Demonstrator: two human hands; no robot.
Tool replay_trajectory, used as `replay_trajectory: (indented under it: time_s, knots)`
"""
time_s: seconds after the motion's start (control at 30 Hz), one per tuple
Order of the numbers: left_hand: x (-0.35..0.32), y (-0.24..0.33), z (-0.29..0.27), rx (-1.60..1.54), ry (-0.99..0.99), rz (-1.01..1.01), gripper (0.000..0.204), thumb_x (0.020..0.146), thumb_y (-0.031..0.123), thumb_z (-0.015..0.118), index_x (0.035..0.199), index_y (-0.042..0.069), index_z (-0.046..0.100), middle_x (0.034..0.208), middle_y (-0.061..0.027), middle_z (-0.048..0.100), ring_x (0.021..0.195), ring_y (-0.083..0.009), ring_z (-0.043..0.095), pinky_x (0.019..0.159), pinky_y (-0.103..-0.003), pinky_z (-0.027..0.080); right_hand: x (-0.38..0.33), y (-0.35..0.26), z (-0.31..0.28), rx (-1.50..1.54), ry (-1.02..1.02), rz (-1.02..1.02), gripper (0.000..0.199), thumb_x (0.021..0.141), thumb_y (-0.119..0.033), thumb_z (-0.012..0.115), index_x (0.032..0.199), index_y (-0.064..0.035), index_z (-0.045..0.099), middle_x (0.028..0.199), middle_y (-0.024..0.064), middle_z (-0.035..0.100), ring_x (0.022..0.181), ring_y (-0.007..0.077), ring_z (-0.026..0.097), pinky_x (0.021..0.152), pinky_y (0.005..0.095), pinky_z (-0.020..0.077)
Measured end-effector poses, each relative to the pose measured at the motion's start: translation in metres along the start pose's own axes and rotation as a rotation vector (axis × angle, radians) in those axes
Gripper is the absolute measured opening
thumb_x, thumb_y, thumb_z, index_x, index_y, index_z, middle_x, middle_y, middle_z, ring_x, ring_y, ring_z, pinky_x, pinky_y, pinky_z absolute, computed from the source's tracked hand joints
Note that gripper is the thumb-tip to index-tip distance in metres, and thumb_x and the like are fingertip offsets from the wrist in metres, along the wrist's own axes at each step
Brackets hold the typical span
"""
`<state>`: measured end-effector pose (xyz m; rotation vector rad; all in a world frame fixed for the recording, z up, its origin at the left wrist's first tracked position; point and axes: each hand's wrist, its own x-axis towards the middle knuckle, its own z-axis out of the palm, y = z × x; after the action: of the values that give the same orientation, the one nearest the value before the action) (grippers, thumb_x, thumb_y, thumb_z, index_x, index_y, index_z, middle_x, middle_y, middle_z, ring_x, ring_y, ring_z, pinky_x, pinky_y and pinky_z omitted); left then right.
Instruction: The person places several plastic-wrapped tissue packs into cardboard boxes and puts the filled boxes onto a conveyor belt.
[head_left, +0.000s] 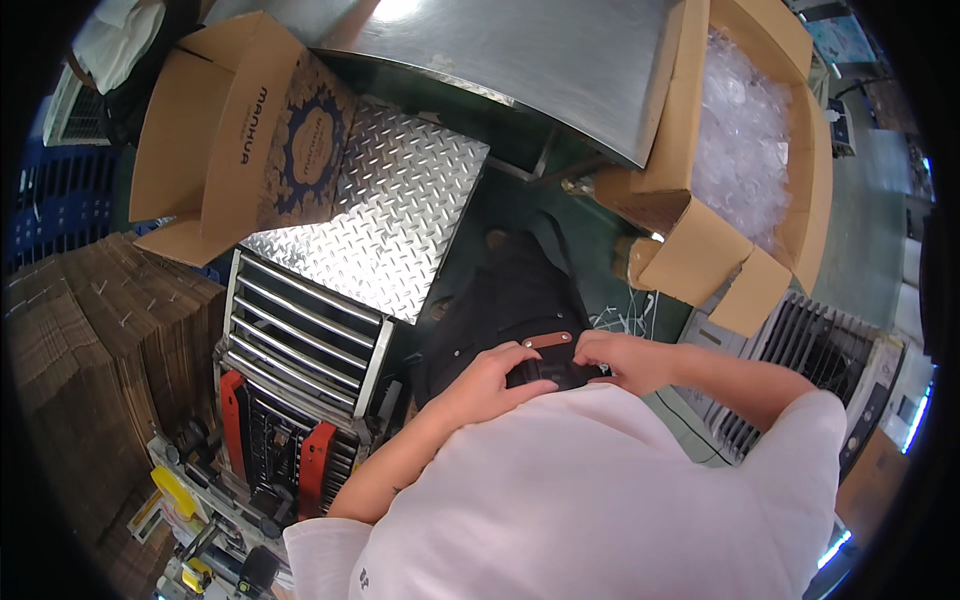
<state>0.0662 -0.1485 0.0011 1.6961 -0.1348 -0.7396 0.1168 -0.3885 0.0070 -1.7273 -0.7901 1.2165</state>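
Both of my hands are at my waist, on a black apron point(500, 300) with a small riveted brown leather patch point(547, 340). My left hand point(490, 385) is curled, its fingers and thumb on either side of a dark fold below the patch. On the other side of the patch, my right hand point(620, 358) has its fingers bent and pressed together at the edge of the black cloth. Whether something small lies inside either hand is hidden. The hem of my white T-shirt point(570, 480) reaches just under both hands.
An open carton point(230, 140) stands on a diamond-plate metal platform point(410, 190) joined to a roller conveyor point(300, 320). Ahead is a steel table point(520, 50). At right, a large carton point(680, 150) holds clear plastic pieces point(740, 140). Flattened cardboard point(110, 330) is stacked at left.
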Motion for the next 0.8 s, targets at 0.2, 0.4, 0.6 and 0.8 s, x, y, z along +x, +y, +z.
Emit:
replay_trajectory:
  time_s: [0.2,0.4,0.6,0.8]
  knots:
    - [-0.011,-0.024,-0.001,-0.438,0.615,-0.075,0.023,0.088,0.017,0.052,0.102,-0.001,0.051,0.068,-0.0014,0.049,0.055,-0.0056,0.042,0.047,-0.021,0.035,-0.033,0.007,0.030,0.391,0.343,0.323,0.025,0.077,-0.004,0.064,0.095,-0.0024,0.047,0.080,0.0031,0.047,0.071,0.0125,0.046,0.063,0.0249,0.0412]
    - [-0.053,0.000,-0.048,-0.606,1.014,0.154,0.041,0.094,0.039,0.033,0.098,-0.001,0.045,0.063,0.0008,0.035,0.043,-0.0070,0.030,0.041,-0.021,0.022,-0.072,0.041,0.068,0.675,0.458,0.480,0.028,0.076,-0.004,0.066,0.096,-0.0030,0.046,0.077,0.0013,0.045,0.074,0.0083,0.046,0.068,0.0213,0.0409]
    - [-0.132,0.036,-0.060,-0.811,1.440,0.481,0.036,0.086,0.050,0.045,0.094,0.015,0.049,0.083,0.0020,0.049,0.037,-0.0061,0.027,0.036,-0.021,0.022,-0.088,0.043,0.085,0.389,0.302,0.683,0.028,0.078,-0.013,0.063,0.101,-0.0021,0.050,0.091,0.0097,0.056,0.087,0.0185,0.054,0.077,0.0319,0.0440]
    - [-0.199,0.112,-0.032,-0.276,1.689,0.783,0.044,0.086,0.045,0.048,0.093,0.003,0.039,0.065,0.0014,0.034,0.036,-0.0035,0.025,0.034,-0.019,0.020,-0.090,0.059,0.065,0.126,0.119,0.728,0.027,0.079,-0.012,0.061,0.102,-0.0025,0.051,0.095,0.0110,0.057,0.091,0.0224,0.054,0.080,0.0341,0.0435]
